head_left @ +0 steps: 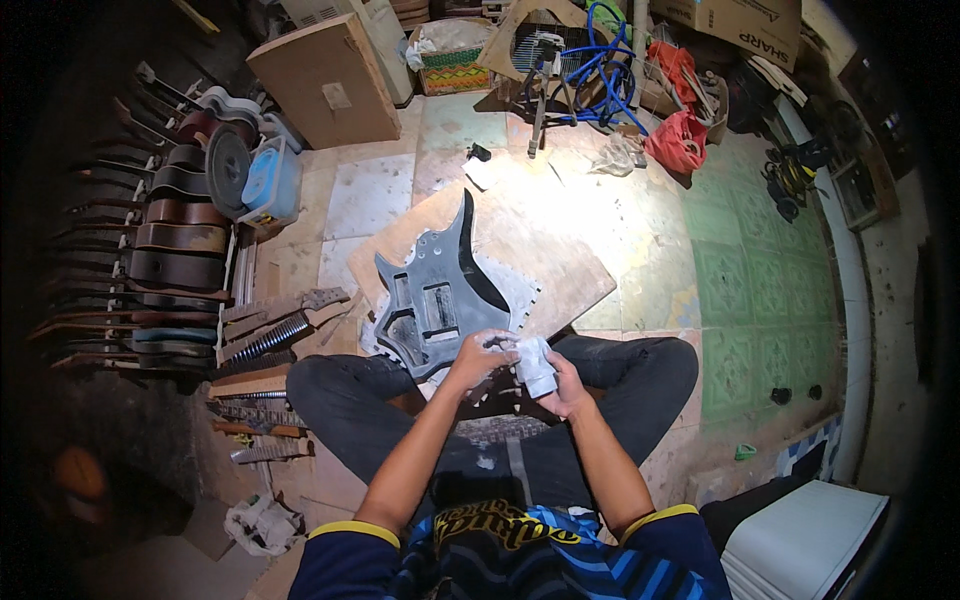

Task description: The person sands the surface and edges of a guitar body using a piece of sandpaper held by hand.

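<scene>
My right hand (562, 388) holds a folded white sheet (535, 365), perhaps sandpaper or cloth, above my lap. My left hand (482, 355) is at the sheet's left edge, fingers curled and dusted white, gripping it. Just beyond my hands a grey, pointed electric guitar body (430, 260) with open cavities and a black curved bevel lies flat on a white foam mat (510, 285) with toothed edges, which is on a wooden board (583, 285).
A rack of guitars (180, 237) is left, with necks (270, 335) beside my knee and a lidded tub (270, 190). Ahead are cardboard (325, 80), blue hose (605, 75) and red bags (675, 145). A white box (800, 540) is at lower right.
</scene>
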`<state>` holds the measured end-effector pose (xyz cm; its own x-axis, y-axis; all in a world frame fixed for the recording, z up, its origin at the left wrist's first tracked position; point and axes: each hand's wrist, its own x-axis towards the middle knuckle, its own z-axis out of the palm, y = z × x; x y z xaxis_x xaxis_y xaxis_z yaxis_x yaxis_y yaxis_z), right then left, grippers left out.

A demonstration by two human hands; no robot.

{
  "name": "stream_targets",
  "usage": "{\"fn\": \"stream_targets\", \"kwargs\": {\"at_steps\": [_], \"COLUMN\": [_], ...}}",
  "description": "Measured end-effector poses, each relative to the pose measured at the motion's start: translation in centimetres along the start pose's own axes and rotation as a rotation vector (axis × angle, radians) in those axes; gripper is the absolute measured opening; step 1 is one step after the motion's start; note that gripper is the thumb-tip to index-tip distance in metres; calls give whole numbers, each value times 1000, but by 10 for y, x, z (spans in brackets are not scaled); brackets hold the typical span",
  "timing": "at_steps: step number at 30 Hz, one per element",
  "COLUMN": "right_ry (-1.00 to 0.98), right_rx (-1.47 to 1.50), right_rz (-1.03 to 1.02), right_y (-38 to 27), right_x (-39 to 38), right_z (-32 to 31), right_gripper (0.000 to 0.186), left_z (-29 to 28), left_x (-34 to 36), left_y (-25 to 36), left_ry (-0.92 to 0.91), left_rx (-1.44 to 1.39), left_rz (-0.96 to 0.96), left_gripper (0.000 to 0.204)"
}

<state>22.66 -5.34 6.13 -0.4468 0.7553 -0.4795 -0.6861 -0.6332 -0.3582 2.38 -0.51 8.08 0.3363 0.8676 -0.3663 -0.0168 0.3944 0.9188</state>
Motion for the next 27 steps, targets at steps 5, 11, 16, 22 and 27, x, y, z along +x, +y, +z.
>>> {"fn": "stream_targets", "kwargs": {"at_steps": [5, 11, 16, 22, 27], "right_ry": [-192, 62, 243, 327, 466], "right_rx": [121, 9, 16, -207, -323], "right_rz": [110, -94, -193, -343, -465], "right_y": [-11, -4, -1, -3, -7], "right_x": [-5, 17, 19, 8, 5], "right_z": [0, -25, -29, -9, -9], "right_gripper": [58, 47, 39, 48, 56], "left_z": [-7, 8, 13, 21, 26], "left_x": [12, 42, 80, 104, 87], "left_y": [3, 3, -4, -11, -8], "left_ry": [57, 496, 847, 961, 797], "left_rx": [195, 763, 903, 966, 1032], "left_rz": [-23, -6, -331, -273, -169], "left_gripper": [57, 91, 125, 124, 113]}}
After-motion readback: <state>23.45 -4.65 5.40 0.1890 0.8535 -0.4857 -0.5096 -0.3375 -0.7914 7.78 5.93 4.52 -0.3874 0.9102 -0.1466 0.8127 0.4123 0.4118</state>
